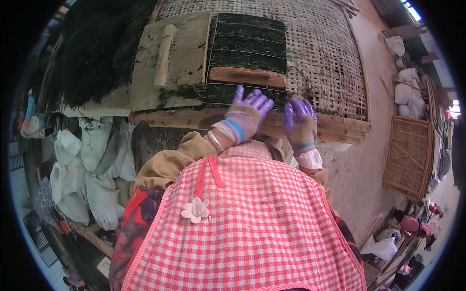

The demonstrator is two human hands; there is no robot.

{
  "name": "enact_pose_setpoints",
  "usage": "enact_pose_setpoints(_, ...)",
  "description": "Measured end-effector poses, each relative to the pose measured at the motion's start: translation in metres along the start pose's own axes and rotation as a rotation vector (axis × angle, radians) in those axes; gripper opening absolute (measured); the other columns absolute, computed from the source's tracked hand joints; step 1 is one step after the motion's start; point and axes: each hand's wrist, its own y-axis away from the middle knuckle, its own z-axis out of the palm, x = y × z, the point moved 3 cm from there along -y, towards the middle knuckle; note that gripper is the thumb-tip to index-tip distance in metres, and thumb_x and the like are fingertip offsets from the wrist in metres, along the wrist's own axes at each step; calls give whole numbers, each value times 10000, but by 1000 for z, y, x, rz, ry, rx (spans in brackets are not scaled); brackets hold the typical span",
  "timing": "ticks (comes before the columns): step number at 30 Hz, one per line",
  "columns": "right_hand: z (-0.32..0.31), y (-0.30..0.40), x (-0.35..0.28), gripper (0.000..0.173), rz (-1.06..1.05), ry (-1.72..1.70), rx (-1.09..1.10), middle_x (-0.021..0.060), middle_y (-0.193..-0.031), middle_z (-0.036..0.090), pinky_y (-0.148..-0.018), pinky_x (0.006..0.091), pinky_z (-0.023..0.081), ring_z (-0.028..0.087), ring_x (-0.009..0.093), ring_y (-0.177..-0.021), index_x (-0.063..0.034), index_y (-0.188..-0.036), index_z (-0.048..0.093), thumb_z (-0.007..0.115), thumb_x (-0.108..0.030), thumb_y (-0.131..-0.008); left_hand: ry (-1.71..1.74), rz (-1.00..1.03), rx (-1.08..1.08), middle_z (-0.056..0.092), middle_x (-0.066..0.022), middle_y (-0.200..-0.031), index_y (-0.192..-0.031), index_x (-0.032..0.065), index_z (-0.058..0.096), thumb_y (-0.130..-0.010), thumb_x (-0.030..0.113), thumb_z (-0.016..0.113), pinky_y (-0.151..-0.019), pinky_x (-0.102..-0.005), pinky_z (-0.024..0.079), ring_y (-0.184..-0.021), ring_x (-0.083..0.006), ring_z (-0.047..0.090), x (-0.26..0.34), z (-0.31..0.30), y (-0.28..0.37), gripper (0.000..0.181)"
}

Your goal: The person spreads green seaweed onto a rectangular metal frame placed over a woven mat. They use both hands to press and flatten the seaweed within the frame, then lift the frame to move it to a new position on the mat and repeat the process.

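Note:
My left hand [251, 107], in a purple-fingered glove, rests with spread fingers at the front strip of dark, wet seaweed-like strands [218, 94]. To its right, my right hand [301, 116], gloved alike, reaches over the front edge of a woven bamboo mat [320, 54] with nothing visible in it. Just beyond my left fingers lies a reddish-brown wooden bar [247, 76]. Behind that bar, the dark strands fill a rectangular frame [249, 43] divided by thin pale lines. At the left of the frame is a flat board [187, 54] with a pale wooden handle [165, 54].
A large heap of dark strands [102, 54] covers the far left. Below it hang or stand white sacks [102, 189]. Wooden rails [342, 127] edge the mat's front. At right, a wicker panel [407, 156] stands by white bundles [411, 91] on the concrete floor [367, 163].

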Motion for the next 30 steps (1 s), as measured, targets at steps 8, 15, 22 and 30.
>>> enact_pose_setpoints(8,0,12,3,305,22,-142,15,84,-1200,660,-1047,490,360,509,352,-1266,-148,-1177,655,522,-317,-961,-76,124,73,367,-120,-1560,-1511,157,354,-1014,321,371,-1209,-540,105,-1484,-282,253,11,27,-26,524)
enact_pose_setpoints(15,20,10,-33,407,-234,202,-162,46,-1362,586,-1156,611,167,351,320,-1419,-166,-1267,627,515,-412,-963,171,-107,299,517,-94,-1435,-1435,155,465,-986,294,432,-1190,-526,191,-1410,-247,389,-24,0,11,470)
enact_pose_setpoints(22,38,1,-29,537,-61,362,-308,32,-1505,449,-1169,659,53,199,346,-1487,-148,-1365,545,384,-498,-991,-42,-221,122,486,-71,-1466,-1411,140,493,-978,288,454,-1193,-506,185,-1434,-257,340,-28,22,32,460)
enact_pose_setpoints(30,40,4,-15,495,-66,328,-214,41,-1451,512,-1166,635,103,264,357,-1460,-188,-1341,577,421,-493,-984,-83,-205,90,422,-107,-1518,-1459,99,429,-997,282,402,-1215,-494,129,-1462,-283,294,-24,1,11,498)
